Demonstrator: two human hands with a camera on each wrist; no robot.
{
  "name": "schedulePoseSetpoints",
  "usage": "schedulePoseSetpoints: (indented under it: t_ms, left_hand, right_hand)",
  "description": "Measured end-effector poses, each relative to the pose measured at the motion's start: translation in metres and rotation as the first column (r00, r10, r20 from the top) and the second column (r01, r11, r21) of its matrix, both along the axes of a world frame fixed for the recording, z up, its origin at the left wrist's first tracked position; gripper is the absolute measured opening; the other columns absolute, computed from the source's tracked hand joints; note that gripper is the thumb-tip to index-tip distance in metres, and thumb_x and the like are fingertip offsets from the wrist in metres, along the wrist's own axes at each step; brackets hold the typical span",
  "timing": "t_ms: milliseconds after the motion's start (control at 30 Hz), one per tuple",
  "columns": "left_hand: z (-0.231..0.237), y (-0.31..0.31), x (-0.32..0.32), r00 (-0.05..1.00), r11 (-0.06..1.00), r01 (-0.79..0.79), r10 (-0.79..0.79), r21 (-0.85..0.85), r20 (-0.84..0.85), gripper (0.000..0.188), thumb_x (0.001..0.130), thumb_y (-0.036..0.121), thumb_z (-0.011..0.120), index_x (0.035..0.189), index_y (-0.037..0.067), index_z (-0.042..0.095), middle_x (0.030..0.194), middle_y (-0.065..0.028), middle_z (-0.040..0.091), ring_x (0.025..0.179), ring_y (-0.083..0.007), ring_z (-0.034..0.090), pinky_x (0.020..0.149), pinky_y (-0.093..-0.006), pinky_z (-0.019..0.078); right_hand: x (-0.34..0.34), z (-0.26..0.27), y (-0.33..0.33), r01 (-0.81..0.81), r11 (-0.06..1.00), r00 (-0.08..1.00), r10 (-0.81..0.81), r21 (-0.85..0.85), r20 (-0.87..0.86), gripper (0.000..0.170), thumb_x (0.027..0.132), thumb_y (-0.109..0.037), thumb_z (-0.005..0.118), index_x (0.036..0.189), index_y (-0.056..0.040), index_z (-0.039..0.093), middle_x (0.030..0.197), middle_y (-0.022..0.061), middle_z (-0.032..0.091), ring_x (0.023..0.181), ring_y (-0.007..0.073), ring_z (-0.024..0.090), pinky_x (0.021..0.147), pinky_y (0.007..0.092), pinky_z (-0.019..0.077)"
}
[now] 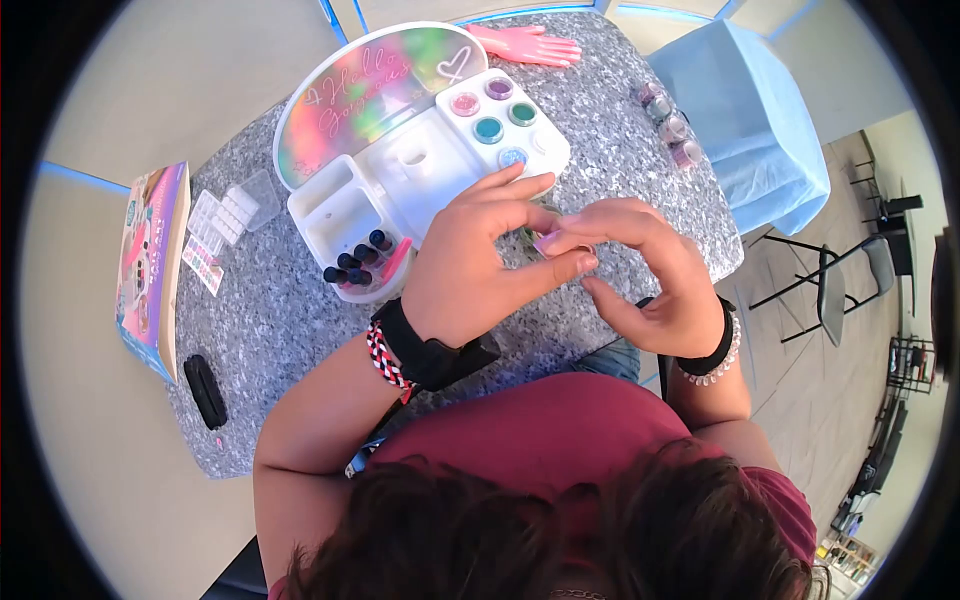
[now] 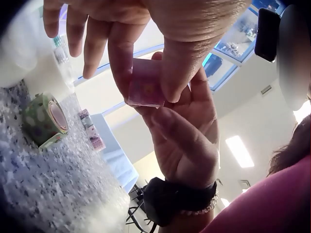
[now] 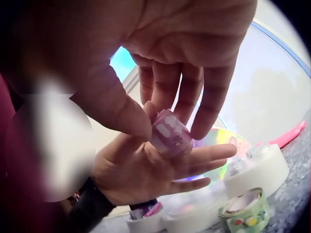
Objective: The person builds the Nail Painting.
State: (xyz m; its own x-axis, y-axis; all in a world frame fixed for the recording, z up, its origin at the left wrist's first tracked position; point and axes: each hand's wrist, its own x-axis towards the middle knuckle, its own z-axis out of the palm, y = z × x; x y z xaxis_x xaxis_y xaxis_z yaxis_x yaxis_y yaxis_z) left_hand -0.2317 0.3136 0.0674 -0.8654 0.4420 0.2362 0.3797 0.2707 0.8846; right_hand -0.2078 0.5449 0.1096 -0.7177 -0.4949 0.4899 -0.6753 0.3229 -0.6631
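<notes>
Both hands meet over the table at a small roll of pink patterned tape [image 3: 171,133]. My left hand [image 1: 470,265] pinches it between thumb and index finger, with the other fingers spread. Opposite, my right hand [image 1: 655,275] holds the same roll from its side with thumb and fingertips. A flat pinkish face of the tape [image 2: 147,83] shows between the left thumb and index finger in the left wrist view. Below the hands stands a green patterned tape roll [image 3: 245,211], mostly hidden behind them in the head view.
A white case [image 1: 420,160] with a "Hello Gorgeous" lid lies open, holding glitter pots [image 1: 488,130] and dark-capped bottles [image 1: 357,262]. Around it are a pink practice hand [image 1: 525,46], a box [image 1: 150,270], nail sheets [image 1: 220,222], a black pouch [image 1: 205,392] and small jars [image 1: 672,128].
</notes>
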Motion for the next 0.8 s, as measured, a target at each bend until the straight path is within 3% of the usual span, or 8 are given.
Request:
schedulePoseSetpoints:
  t_ms: [200,267,300,367,467,500,567,800]
  left_hand:
    - [-0.003,0.002,0.001,0.988,0.989,-0.025,0.002,-0.147,-0.154,0.040,0.088,0.034,0.094,0.116,0.007,0.081,0.144,-0.0212,0.073,0.153,-0.0437,0.052,0.123,-0.0535,0.0433]
    - [0.008,0.002,0.003,0.985,0.978,-0.101,0.072,-0.180,-0.158,0.043,0.087,0.038,0.094,0.116,0.010,0.080,0.140,-0.0185,0.074,0.149,-0.0454,0.054,0.125,-0.0580,0.0396]
    - [0.006,0.002,0.003,0.985,0.978,-0.102,0.074,-0.179,-0.158,0.043,0.087,0.038,0.094,0.116,0.010,0.080,0.140,-0.0185,0.074,0.149,-0.0454,0.054,0.125,-0.0580,0.0396]
    - [0.000,0.001,0.003,0.906,0.914,-0.269,0.133,-0.304,-0.402,0.045,0.084,0.040,0.095,0.117,0.014,0.079,0.145,-0.0157,0.071,0.150,-0.0444,0.052,0.128,-0.0633,0.0325]
    - [-0.002,-0.003,0.003,0.873,0.845,-0.338,0.116,-0.416,-0.474,0.038,0.083,0.038,0.095,0.112,0.019,0.082,0.155,-0.0126,0.064,0.155,-0.0416,0.046,0.130,-0.0665,0.0245]
    - [-0.004,-0.003,0.003,0.873,0.844,-0.339,0.118,-0.415,-0.473,0.038,0.083,0.038,0.095,0.112,0.019,0.082,0.155,-0.0126,0.064,0.155,-0.0416,0.046,0.130,-0.0665,0.0245]
    - [-0.006,-0.002,0.003,0.881,0.841,-0.313,0.085,-0.441,-0.465,0.029,0.080,0.028,0.095,0.105,0.017,0.084,0.153,-0.0131,0.065,0.157,-0.0372,0.043,0.131,-0.0680,0.0227]
    - [-0.007,0.000,0.005,0.889,0.833,-0.291,0.054,-0.471,-0.454,0.025,0.080,0.024,0.094,0.104,0.023,0.087,0.158,-0.0102,0.063,0.158,-0.0369,0.043,0.132,-0.0669,0.0202]
  right_hand:
    - [-0.003,-0.012,0.000,0.028,0.991,0.993,-0.013,0.128,-0.117,0.035,0.091,0.007,0.078,0.124,-0.0050,0.073,0.117,0.0095,0.079,0.108,0.0316,0.075,0.095,0.0432,0.0606]
    - [-0.007,-0.021,0.000,0.193,0.981,0.980,-0.194,0.035,0.033,0.026,0.091,0.000,0.084,0.116,-0.0045,0.077,0.114,0.0110,0.077,0.100,0.0299,0.077,0.085,0.0403,0.0637]
    - [-0.010,-0.025,0.001,0.192,0.981,0.981,-0.193,0.036,0.033,0.026,0.091,0.000,0.084,0.116,-0.0045,0.077,0.114,0.0110,0.077,0.100,0.0299,0.077,0.085,0.0403,0.0637]
    - [-0.014,-0.033,0.001,0.283,0.958,0.954,-0.286,0.046,0.089,0.017,0.090,-0.003,0.088,0.105,-0.0055,0.080,0.109,0.0126,0.077,0.093,0.0287,0.078,0.078,0.0386,0.0648]
    - [-0.018,-0.041,-0.002,0.291,0.955,0.945,-0.296,0.059,0.139,0.016,0.087,-0.006,0.089,0.101,-0.0071,0.082,0.105,0.0121,0.076,0.092,0.0304,0.078,0.080,0.0407,0.0644]
    - [-0.019,-0.043,-0.002,0.288,0.956,0.946,-0.294,0.061,0.140,0.016,0.087,-0.006,0.089,0.101,-0.0071,0.082,0.105,0.0121,0.076,0.092,0.0304,0.078,0.080,0.0407,0.0644]
    - [-0.023,-0.046,-0.002,0.273,0.945,0.962,-0.263,0.180,-0.079,0.016,0.086,-0.009,0.089,0.100,-0.0092,0.082,0.103,0.0094,0.078,0.092,0.0304,0.078,0.081,0.0407,0.0632]
    - [-0.019,-0.054,-0.008,0.334,0.910,0.942,-0.314,0.247,-0.119,0.015,0.087,-0.014,0.087,0.101,-0.0148,0.082,0.100,0.0045,0.081,0.094,0.0284,0.077,0.081,0.0420,0.0618]
